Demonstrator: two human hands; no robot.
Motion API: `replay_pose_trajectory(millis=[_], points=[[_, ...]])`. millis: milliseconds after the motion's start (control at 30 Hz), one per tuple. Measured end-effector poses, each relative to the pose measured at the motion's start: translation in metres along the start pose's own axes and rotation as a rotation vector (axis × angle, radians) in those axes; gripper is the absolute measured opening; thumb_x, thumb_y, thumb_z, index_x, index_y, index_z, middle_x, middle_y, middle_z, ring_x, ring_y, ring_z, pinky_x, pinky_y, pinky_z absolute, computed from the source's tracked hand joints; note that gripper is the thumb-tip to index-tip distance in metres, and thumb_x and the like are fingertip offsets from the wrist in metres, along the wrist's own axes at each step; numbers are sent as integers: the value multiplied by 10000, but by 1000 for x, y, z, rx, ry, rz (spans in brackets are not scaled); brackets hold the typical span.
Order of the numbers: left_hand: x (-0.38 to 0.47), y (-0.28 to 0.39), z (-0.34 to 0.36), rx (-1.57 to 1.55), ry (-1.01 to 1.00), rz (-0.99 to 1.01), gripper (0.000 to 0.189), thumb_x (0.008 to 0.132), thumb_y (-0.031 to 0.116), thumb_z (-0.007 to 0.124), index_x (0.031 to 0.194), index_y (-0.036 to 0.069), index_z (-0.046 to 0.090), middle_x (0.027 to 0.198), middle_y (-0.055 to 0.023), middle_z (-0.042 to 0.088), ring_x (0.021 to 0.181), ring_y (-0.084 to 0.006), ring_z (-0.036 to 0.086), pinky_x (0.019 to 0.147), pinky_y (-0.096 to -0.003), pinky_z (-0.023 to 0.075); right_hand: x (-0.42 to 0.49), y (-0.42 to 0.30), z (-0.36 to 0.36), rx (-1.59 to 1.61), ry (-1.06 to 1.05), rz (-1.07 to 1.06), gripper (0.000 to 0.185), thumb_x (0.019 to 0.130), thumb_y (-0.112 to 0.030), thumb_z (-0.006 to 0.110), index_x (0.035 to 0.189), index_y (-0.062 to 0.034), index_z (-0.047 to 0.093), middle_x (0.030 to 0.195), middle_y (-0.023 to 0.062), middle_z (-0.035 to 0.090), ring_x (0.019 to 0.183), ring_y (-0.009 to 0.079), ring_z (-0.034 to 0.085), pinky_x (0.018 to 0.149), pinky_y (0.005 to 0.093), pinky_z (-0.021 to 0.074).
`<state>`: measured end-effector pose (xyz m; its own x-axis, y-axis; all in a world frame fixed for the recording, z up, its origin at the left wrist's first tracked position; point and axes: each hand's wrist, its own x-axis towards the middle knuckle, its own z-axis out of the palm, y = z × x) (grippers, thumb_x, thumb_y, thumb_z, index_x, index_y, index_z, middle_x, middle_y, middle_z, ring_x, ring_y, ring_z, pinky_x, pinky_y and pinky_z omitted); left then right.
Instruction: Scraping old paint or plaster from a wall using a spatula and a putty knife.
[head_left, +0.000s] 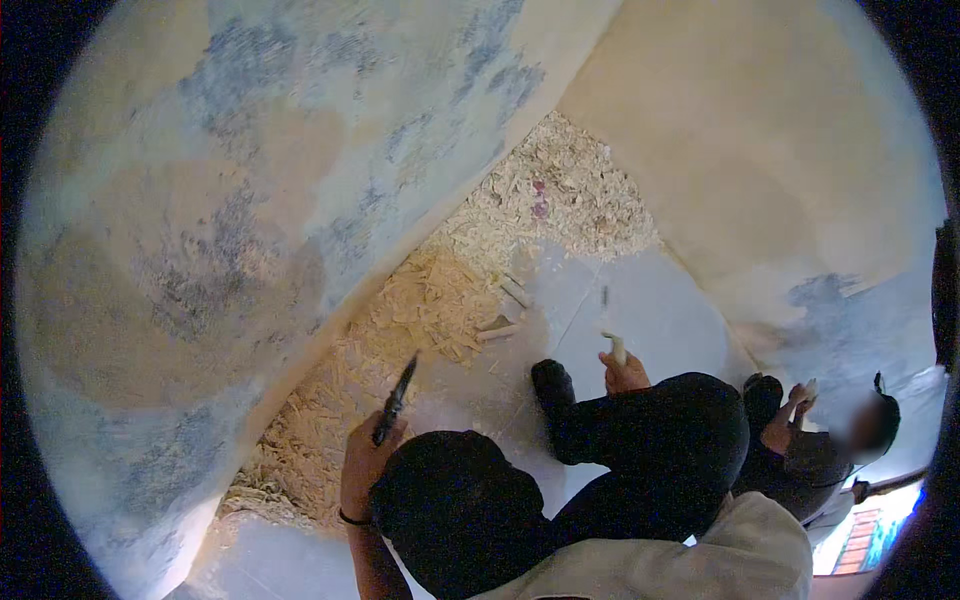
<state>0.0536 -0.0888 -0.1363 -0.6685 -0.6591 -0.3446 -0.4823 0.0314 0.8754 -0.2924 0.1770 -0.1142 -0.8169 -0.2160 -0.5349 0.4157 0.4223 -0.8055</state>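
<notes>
My left hand (373, 450), with a dark band at the wrist, grips a black pointed tool (396, 399) that looks like a knife. Its tip is directed away from me, above wood shavings. In my right hand (626, 375) is a small pale piece (617, 349), apparently wood, with a hooked upper end; the fingers partly hide it. The hand rests beside my right knee, over the grey floor (652, 300). Both my knees are bent, in dark trousers, with a dark shoe (553, 379) between the hands.
Pale wood shavings (442, 300) lie heaped along the left wall (247, 187) and in the corner. Offcuts (499, 330) lie at the heap's edge. A dark mark or thin object (604, 296) is on the floor. Near the right wall (720, 150) another person (806, 465) sits holding something pale.
</notes>
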Motion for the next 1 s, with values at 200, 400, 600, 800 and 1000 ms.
replay_pose_trajectory(millis=[200,400,600,800,1000], points=[[-7,90,-33,148,189,85,234,841,216,637,892,-4,578,673,-98,573,598,-164,507,565,-306,403,28,9,19,-132,-344,70,304,822,-283,684,788,-63,477,529,12,471,396,116,462,369,286,370],[3,188,-50,530,235,160,216,735,-14,630,947,-3,594,777,-192,608,642,-301,600,613,-322,463,60,-6,50,-186,-481,-33,276,834,-276,671,835,-67,492,577,2,488,413,115,465,381,277,394],[-25,248,-36,716,271,31,122,833,101,602,895,-3,586,718,-90,595,567,-152,558,529,-258,430,119,-37,88,358,-594,432,246,847,-283,659,801,-124,476,594,-22,484,456,98,466,412,258,408],[-45,293,29,-54,408,-387,154,914,184,570,984,55,524,751,-33,550,463,-50,398,424,-190,313,172,-137,137,328,-994,527,294,845,-324,648,698,-154,460,549,-47,420,465,99,402,443,269,375],[-30,291,67,-505,703,-495,115,928,123,533,1024,76,492,644,-5,480,390,-48,320,347,-181,260,168,-164,178,195,-798,268,306,832,-303,649,682,-139,439,528,-17,416,442,119,410,433,300,389]])
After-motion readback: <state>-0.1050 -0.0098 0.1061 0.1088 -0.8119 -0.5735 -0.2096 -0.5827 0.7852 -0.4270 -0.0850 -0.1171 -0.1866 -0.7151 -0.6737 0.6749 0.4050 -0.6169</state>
